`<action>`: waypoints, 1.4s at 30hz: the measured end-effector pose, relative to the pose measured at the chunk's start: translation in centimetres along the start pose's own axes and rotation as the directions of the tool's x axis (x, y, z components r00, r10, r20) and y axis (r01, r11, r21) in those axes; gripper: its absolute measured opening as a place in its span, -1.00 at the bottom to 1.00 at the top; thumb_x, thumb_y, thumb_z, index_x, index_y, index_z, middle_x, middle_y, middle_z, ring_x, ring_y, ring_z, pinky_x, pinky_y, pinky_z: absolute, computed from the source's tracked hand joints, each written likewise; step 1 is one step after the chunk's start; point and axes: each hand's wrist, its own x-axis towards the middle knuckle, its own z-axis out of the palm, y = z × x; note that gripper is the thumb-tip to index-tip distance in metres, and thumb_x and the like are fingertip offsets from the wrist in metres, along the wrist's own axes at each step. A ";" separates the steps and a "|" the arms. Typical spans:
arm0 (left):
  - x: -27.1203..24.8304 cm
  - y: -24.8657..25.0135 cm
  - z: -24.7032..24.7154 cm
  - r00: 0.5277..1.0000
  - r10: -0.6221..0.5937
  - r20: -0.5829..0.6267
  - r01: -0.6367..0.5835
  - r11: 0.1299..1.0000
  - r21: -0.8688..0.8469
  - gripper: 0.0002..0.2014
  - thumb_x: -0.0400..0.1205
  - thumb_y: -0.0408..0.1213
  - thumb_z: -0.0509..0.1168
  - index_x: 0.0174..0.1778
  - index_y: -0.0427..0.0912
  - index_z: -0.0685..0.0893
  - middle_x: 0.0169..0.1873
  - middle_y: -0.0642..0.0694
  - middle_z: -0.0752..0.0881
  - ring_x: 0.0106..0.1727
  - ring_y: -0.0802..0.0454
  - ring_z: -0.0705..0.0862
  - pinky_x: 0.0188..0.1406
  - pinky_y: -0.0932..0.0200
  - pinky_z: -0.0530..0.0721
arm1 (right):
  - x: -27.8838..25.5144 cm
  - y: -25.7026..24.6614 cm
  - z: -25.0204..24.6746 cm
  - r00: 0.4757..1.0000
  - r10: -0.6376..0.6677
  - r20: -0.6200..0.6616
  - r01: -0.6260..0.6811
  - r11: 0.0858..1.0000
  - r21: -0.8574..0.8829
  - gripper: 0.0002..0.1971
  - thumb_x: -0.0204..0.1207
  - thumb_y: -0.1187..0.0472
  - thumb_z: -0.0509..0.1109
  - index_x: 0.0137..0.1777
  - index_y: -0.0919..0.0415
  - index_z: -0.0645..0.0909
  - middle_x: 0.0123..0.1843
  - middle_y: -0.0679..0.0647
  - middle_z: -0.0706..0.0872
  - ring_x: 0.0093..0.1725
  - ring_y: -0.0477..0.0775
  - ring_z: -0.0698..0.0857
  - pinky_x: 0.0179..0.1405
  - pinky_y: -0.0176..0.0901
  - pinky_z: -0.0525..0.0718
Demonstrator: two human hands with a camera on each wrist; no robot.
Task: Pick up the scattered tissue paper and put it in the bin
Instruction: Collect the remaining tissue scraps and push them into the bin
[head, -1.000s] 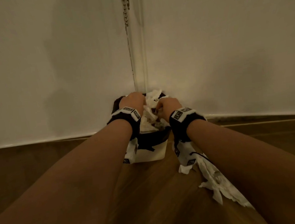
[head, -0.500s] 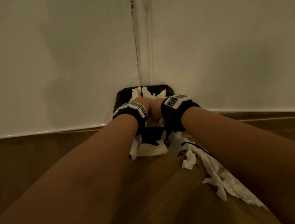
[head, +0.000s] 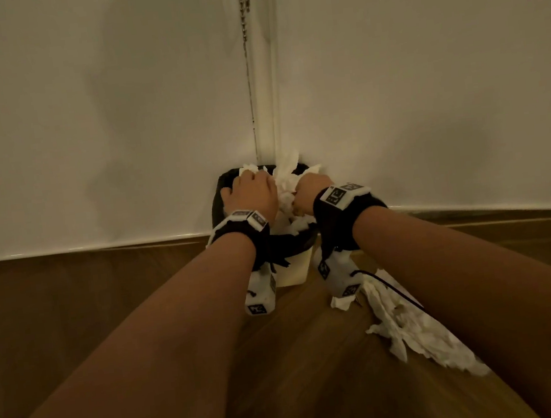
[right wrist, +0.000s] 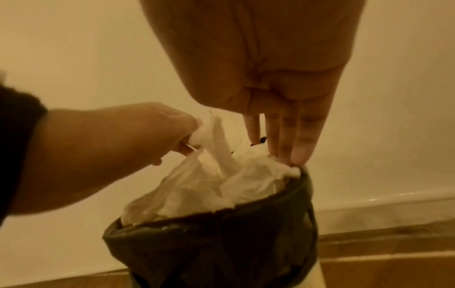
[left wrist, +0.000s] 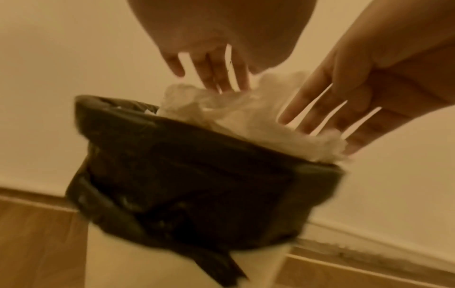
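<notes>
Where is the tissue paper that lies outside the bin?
Head view: the tissue paper lies on the floor, right of the bin, under the right forearm.

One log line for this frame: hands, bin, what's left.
left hand: fingers on tissue heap | right hand: straight fingers pressing heap | bin: heaped above rim | floor tissue: not yet picked up

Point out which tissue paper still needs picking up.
The torn white tissue paper strewn on the wooden floor beside the black-lined white bin; the other crumpled tissue is already heaped in that bin.
</notes>
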 end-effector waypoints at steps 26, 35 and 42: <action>-11.8 5.7 13.9 0.752 0.285 0.594 -0.347 0.938 -0.011 -0.58 0.65 -0.33 0.19 0.44 -0.05 0.38 0.42 -0.12 0.37 0.42 -0.17 0.39 0.33 -0.07 0.48 | -3.8 17.0 12.1 0.908 0.381 0.174 -0.409 0.895 0.177 -0.89 0.49 0.22 0.36 -0.10 0.18 0.72 -0.08 0.14 0.76 -0.14 0.20 0.71 0.00 -0.03 0.72; -9.8 6.8 19.2 0.682 0.214 0.699 -0.247 0.967 -0.055 -0.10 0.58 -0.08 0.36 0.64 0.12 -0.17 0.64 -0.06 -0.28 0.65 -0.26 -0.16 0.58 -0.23 0.09 | -3.5 17.9 18.5 0.927 0.222 0.302 -0.264 0.959 0.104 -0.53 0.54 0.25 0.30 0.46 0.02 0.43 0.38 0.13 0.57 0.26 0.21 0.62 0.10 -0.03 0.65; -7.8 6.6 20.8 0.699 0.192 0.689 -0.205 0.977 -0.064 -0.04 0.52 0.02 0.40 0.66 0.02 -0.14 0.64 -0.08 -0.28 0.66 -0.18 -0.13 0.61 -0.16 0.10 | -3.6 17.6 20.7 0.965 0.019 0.262 0.008 0.995 -0.103 -0.35 0.47 0.00 0.41 0.54 -0.04 0.26 0.52 0.16 0.32 0.48 0.32 0.28 0.37 0.12 0.41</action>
